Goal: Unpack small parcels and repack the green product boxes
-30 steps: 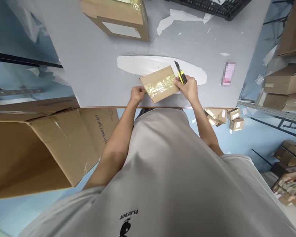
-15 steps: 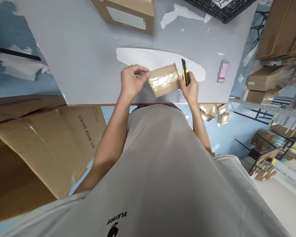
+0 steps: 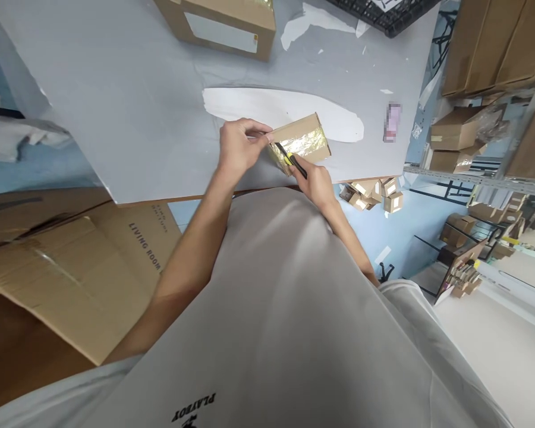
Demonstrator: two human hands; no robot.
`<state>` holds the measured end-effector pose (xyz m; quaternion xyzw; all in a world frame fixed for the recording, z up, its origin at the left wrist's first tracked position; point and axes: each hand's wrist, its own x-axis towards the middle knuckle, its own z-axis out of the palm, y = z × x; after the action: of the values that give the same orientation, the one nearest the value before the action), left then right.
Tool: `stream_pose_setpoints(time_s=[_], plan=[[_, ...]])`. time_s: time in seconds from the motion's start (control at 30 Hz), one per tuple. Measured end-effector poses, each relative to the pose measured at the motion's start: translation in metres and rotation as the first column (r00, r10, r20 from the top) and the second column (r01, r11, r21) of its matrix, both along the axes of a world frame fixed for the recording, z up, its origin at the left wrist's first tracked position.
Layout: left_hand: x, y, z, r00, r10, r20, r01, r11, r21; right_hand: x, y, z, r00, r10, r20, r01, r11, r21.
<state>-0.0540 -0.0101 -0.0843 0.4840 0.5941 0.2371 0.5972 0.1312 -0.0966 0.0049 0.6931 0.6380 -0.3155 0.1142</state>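
Note:
A small cardboard box (image 3: 296,128) with shiny yellowish packing tape across it is held over the near edge of the table. My left hand (image 3: 241,148) pinches its left corner between thumb and fingers. In my right hand (image 3: 317,183) is a yellow and black box cutter (image 3: 298,166), gripped like a pen. Its dark blade lies at the taped left end of the box, close to my left fingertips. Whether the blade has gone into the tape I cannot tell.
On the grey table (image 3: 129,107) lie a white paper strip (image 3: 241,102), a larger carton (image 3: 232,27), a black crate (image 3: 390,24) and torn paper scraps (image 3: 314,18). A big open carton (image 3: 102,255) stands at left. Small boxes (image 3: 368,191) lie on the floor at right, near loaded shelves.
My right hand has let go of the box's right side and moved left, bringing the box cutter from upright to against the box's left end. My left hand keeps its pinch.

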Motion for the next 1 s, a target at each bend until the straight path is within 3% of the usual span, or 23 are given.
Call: stream_pose_setpoints(time_s=[0.27, 0.57, 0.73, 1.0], plan=[[0.001, 0.000, -0.003, 1.000, 0.019, 0.015, -0.020, 0.999, 0.038, -0.003, -0.001, 0.018, 1.000, 0.003, 0.006, -0.003, 1.000, -0.026], [0.003, 0.000, 0.001, 1.000, 0.006, 0.003, -0.006, 1.000, 0.028, -0.008, -0.004, 0.016, 0.998, 0.035, 0.048, -0.034, 0.999, -0.029], [0.004, -0.003, 0.001, 1.000, 0.016, -0.007, -0.016, 1.000, 0.017, -0.026, -0.002, 0.015, 0.989, 0.046, 0.143, -0.038, 0.998, -0.057], [0.009, -0.008, -0.015, 0.998, 0.039, -0.044, -0.036, 0.997, 0.071, -0.050, 0.018, 0.023, 0.968, 0.078, 0.240, -0.047, 0.990, -0.132]])
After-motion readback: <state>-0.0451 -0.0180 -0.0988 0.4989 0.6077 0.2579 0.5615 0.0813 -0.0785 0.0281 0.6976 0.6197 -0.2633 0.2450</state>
